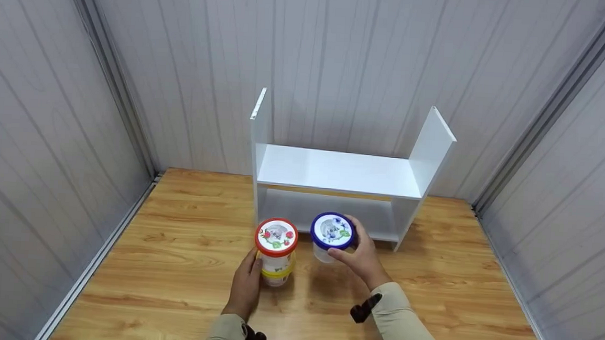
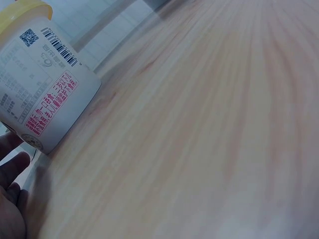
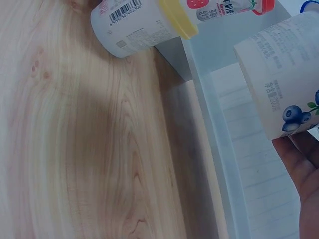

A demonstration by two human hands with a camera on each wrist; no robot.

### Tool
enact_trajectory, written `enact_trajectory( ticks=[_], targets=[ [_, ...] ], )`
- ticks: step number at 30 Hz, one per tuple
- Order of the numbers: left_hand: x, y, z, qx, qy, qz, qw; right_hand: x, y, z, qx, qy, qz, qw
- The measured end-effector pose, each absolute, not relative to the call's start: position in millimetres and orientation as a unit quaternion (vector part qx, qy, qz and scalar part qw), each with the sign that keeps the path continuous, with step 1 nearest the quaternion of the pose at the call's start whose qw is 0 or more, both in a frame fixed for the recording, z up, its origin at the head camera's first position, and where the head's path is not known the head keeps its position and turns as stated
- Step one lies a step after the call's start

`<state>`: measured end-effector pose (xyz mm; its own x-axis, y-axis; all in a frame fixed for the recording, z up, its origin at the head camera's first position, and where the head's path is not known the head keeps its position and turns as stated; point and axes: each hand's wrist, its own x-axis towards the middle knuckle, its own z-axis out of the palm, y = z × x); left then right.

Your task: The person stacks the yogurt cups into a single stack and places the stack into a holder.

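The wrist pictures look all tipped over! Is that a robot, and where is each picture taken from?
No robot here, just a person, with a bare left hand and a bare right hand. One camera sits on the person's head and looks forward and down, so both hands show. Each wrist wears a camera too, so those pictures are close up and tilted.

On the wooden table stand a white shelf and a tub with a yellow lid. A tub with a red lid is stacked on that one. The right hand holds a tub with a blue lid above the table. The left hand is beside the stacked tubs; I can't tell whether it grips them.
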<state>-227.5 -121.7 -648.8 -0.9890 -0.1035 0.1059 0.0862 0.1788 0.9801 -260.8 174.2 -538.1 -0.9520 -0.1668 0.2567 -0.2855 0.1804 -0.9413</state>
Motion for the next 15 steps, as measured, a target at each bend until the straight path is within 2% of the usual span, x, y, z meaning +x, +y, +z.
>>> enact_trajectory(
  ticks=[15],
  targets=[
    [-228,-122,-648,0.006,-0.774,-0.628,0.082,-261,170,-520,0.151,-0.781,0.603,0.06]
  ],
)
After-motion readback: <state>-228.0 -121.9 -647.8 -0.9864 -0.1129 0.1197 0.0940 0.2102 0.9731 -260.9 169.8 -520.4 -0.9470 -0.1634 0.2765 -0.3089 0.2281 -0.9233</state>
